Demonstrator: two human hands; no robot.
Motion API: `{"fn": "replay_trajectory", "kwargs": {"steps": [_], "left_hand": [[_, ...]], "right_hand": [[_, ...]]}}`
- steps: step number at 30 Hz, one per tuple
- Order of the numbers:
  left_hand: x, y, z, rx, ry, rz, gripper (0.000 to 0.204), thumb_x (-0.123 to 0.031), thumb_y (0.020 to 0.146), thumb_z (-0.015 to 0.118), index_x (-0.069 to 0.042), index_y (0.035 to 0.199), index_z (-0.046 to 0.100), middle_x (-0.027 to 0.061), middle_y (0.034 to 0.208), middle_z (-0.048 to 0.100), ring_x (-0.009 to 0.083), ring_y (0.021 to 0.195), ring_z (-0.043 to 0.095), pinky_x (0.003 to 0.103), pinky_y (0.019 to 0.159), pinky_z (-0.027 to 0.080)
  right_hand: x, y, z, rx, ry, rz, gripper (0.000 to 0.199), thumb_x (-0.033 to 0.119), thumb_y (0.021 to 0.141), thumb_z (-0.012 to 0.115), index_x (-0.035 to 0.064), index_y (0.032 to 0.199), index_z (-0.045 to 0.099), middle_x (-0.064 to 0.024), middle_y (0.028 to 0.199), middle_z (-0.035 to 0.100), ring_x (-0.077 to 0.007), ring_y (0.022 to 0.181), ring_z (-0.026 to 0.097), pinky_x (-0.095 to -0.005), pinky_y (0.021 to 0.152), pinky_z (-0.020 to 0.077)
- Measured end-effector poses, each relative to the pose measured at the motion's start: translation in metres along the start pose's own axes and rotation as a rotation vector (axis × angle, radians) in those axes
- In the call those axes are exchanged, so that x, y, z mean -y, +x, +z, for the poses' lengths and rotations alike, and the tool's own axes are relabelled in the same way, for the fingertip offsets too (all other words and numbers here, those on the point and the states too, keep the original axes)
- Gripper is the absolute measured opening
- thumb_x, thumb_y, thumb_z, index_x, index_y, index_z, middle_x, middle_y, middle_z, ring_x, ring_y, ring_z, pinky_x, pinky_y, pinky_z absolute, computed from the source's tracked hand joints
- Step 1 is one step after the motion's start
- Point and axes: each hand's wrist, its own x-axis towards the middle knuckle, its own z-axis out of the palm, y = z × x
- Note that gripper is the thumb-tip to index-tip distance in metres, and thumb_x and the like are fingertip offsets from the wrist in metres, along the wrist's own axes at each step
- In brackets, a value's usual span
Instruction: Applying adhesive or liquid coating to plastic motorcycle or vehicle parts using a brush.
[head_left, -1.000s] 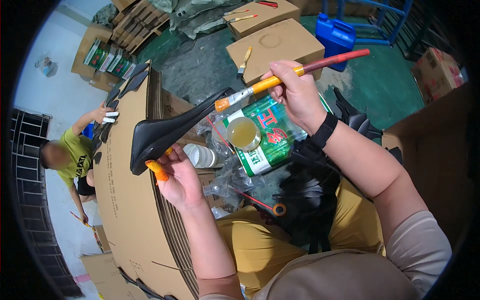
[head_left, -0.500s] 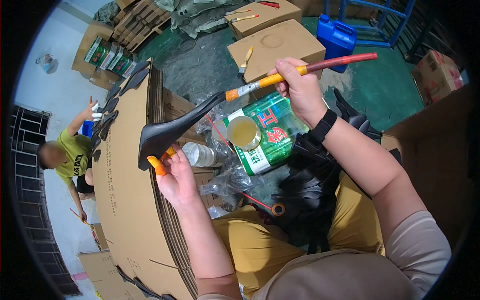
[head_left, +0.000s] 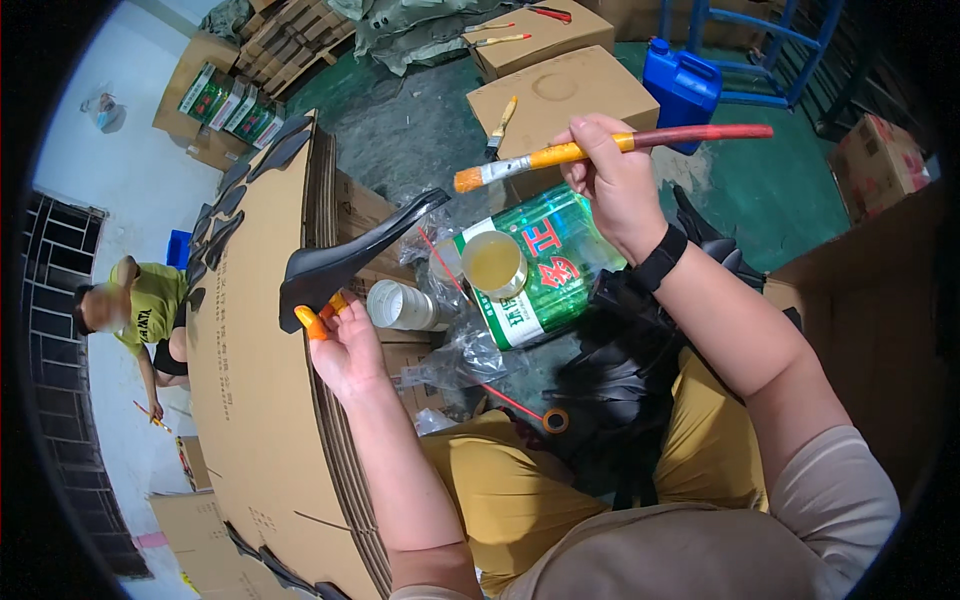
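My left hand (head_left: 350, 350) holds up a black, glossy bicycle saddle shell (head_left: 340, 258) by its broad end. Orange finger covers (head_left: 312, 322) sit on some of its fingertips, and the shell's narrow nose points up and to the right. Closed around a long-handled paintbrush (head_left: 560, 155), my right hand (head_left: 618, 190) keeps it nearly level. The brush's orange-brown bristles are just right of the nose tip, with a small gap between. Below the brush, a cup of yellowish liquid (head_left: 495, 268) stands on a green and white tin (head_left: 560, 265).
Stacked cardboard sheets (head_left: 250, 380) at left carry several black shells (head_left: 280, 150). A white can (head_left: 395, 305) and clear plastic (head_left: 470, 355) lie near the tin. Behind are a carton (head_left: 570, 95), another brush (head_left: 503, 125) and a blue jerrycan (head_left: 682, 90). A co-worker (head_left: 150, 310) crouches far left.
The brush has moved right, and its bristles have come off the shell's nose. The shell stays almost in place. The co-worker's raised hand has come down toward the head.
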Motion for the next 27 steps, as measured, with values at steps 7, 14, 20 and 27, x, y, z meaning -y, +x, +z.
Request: {"fn": "replay_trajectory", "kwargs": {"steps": [7, 14, 20, 27], "left_hand": [[0.009, -0.009, 0.006, -0.002, 0.104, 0.063, 0.018, -0.012, 0.092, 0.046, 0.003, 0.100, 0.054, 0.0152, 0.101, 0.058, 0.0289, 0.101, 0.054, 0.043, 0.097, 0.041], [0.002, -0.003, 0.005, -0.010, 0.055, 0.088, 0.019, -0.015, 0.092, 0.046, -0.001, 0.102, 0.054, 0.0137, 0.104, 0.058, 0.0274, 0.101, 0.053, 0.043, 0.095, 0.040], [0.031, -0.016, 0.018, 0.191, 0.458, 0.537, 0.020, -0.003, 0.090, 0.044, -0.002, 0.109, 0.050, 0.0103, 0.106, 0.055, 0.0206, 0.098, 0.053, 0.033, 0.092, 0.042], [0.077, -0.035, 0.025, 0.552, 1.045, 0.872, 0.030, 0.004, 0.074, 0.065, -0.001, 0.101, 0.054, 0.0057, 0.097, 0.054, 0.0172, 0.089, 0.052, 0.029, 0.084, 0.041]], "right_hand": [[0.017, -0.017, 0.022, 0.219, -0.284, -0.164, 0.023, 0.022, 0.089, 0.057, 0.0018, 0.078, 0.061, 0.0012, 0.064, 0.055, -0.0046, 0.056, 0.046, -0.0206, 0.051, 0.0370], [0.020, -0.006, 0.000, 0.106, -0.412, -0.203, 0.022, 0.021, 0.089, 0.056, 0.0010, 0.082, 0.062, 0.0010, 0.066, 0.054, -0.0055, 0.059, 0.047, -0.0210, 0.053, 0.0375], [0.032, -0.012, 0.027, 0.162, -0.155, -0.109, 0.035, 0.031, 0.095, 0.047, 0.0028, 0.116, 0.051, -0.0076, 0.081, 0.064, -0.0078, 0.066, 0.058, -0.0183, 0.055, 0.0413], [0.004, -0.041, 0.070, 0.338, -0.121, -0.026, 0.011, 0.011, 0.089, 0.056, 0.0054, 0.097, 0.051, -0.0020, 0.078, 0.058, -0.0068, 0.069, 0.057, -0.0215, 0.063, 0.0466]]}}
